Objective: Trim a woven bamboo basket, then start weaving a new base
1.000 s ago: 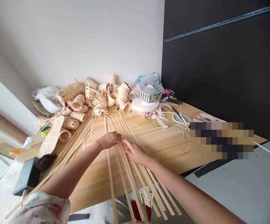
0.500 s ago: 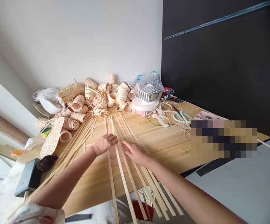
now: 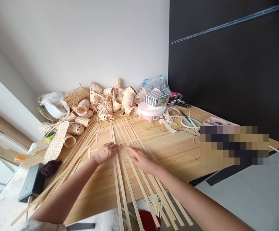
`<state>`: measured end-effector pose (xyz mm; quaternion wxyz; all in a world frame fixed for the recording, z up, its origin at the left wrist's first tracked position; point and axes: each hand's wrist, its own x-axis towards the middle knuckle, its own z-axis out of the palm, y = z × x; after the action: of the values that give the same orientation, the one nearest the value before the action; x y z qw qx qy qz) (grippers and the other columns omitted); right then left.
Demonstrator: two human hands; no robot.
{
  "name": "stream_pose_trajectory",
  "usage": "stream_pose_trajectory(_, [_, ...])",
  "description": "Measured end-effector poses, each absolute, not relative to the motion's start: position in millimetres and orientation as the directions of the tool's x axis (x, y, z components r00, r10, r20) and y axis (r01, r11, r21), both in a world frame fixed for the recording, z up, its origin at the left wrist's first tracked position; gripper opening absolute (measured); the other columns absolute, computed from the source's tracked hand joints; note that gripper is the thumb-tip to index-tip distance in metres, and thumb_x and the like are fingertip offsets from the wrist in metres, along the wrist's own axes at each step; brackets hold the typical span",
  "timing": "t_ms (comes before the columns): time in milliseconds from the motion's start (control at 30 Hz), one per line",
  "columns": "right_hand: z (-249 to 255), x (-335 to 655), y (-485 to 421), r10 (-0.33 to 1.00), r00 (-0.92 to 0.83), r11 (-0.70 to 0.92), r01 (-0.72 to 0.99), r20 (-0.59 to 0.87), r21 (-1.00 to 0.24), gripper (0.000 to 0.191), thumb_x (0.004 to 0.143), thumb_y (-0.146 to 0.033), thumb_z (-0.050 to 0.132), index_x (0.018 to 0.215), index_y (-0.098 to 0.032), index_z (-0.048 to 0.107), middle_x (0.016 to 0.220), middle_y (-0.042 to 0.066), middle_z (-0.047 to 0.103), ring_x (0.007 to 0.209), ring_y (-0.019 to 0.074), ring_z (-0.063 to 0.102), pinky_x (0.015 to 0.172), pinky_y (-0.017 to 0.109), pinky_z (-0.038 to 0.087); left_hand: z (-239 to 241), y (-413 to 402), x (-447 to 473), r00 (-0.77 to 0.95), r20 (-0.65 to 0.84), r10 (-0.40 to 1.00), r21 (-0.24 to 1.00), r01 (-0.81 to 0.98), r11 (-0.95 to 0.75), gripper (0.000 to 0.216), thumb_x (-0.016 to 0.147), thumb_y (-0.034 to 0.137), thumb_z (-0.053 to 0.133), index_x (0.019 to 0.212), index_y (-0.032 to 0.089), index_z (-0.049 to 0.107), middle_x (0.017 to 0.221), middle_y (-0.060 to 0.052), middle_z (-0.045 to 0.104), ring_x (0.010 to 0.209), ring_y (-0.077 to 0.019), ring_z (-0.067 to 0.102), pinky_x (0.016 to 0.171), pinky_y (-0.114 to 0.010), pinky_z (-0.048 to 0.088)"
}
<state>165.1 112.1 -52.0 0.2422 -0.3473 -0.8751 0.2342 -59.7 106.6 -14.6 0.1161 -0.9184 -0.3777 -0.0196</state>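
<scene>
Several long, pale bamboo strips (image 3: 129,186) lie fanned lengthwise on the wooden table, their near ends reaching past its front edge. A thin crosswise strip (image 3: 123,143) runs across them between my hands. At the left side of the fan, my left hand (image 3: 107,152) is closed, its bent fingers pressed down on a lengthwise strip; the fingertips are partly hidden. My right hand (image 3: 143,159) rests over the middle strips, index finger stretched out toward the left hand and thumb apart. Nothing shows in its grasp.
Woven baskets (image 3: 82,106) are heaped at the back. More loose strips (image 3: 78,149) lie left, beside a flat woven piece (image 3: 56,141) and a dark box (image 3: 31,183). Scissors (image 3: 189,121), a white turntable (image 3: 151,109) and a pink item (image 3: 220,122) sit right. A red bucket (image 3: 149,221) stands below the edge.
My left hand has moved slightly left and down, and the strips beside it sit closer together on the left. My right hand stays over the strips. The whole view has shifted a little.
</scene>
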Motion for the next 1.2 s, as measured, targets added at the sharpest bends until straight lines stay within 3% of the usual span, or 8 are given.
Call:
stream_pose_trajectory(333, [-54, 165, 112, 0.713, -0.641, 0.667, 0.496, 0.284, -0.556, 0.052, 0.075, -0.008, 0.042, 0.127, -0.012, 0.042, 0.129, 0.011, 0.048, 0.118, 0.0200, 0.041, 0.100, 0.038, 0.033, -23, 108, -67, 0.633, 0.220, 0.742, -0.148, 0.773, -0.616, 0.028, 0.085, 0.008, 0.042, 0.111, 0.012, 0.051, 0.110, -0.011, 0.059, 0.097, -0.0181, 0.056, 0.083, -0.031, 0.048])
stream_pose_trajectory(633, [-56, 166, 112, 0.703, -0.644, 0.682, 0.489, 0.301, -0.544, 0.053, 0.074, -0.008, 0.042, 0.127, -0.016, 0.043, 0.128, 0.009, 0.049, 0.118, 0.0187, 0.043, 0.100, 0.037, 0.033, -27, 104, -80, 0.510, 0.416, 0.753, -0.077, 0.845, -0.529, 0.021, 0.087, 0.014, 0.040, 0.095, 0.014, 0.059, 0.094, -0.008, 0.064, 0.088, -0.0178, 0.058, 0.075, -0.032, 0.051])
stream_pose_trajectory(833, [-56, 166, 112, 0.703, -0.645, 0.684, 0.499, 0.299, -0.532, 0.052, 0.075, -0.009, 0.041, 0.127, -0.017, 0.043, 0.128, 0.008, 0.049, 0.118, 0.0187, 0.042, 0.101, 0.038, 0.033, -26, 94, -68, 0.599, 0.387, 0.702, -0.061, 0.776, -0.628, 0.026, 0.091, 0.022, 0.036, 0.101, 0.013, 0.059, 0.100, -0.008, 0.063, 0.096, -0.0178, 0.056, 0.086, -0.034, 0.048])
stream_pose_trajectory(1200, [-53, 164, 112, 0.678, -0.677, 0.710, 0.502, 0.288, -0.494, 0.049, 0.076, -0.009, 0.040, 0.124, -0.015, 0.046, 0.128, 0.009, 0.049, 0.118, 0.0189, 0.043, 0.101, 0.037, 0.033, -41, 94, -68, 0.524, 0.415, 0.744, 0.033, 0.808, -0.588, 0.028, 0.091, 0.025, 0.034, 0.103, 0.014, 0.057, 0.102, -0.010, 0.061, 0.098, -0.0176, 0.056, 0.086, -0.034, 0.049])
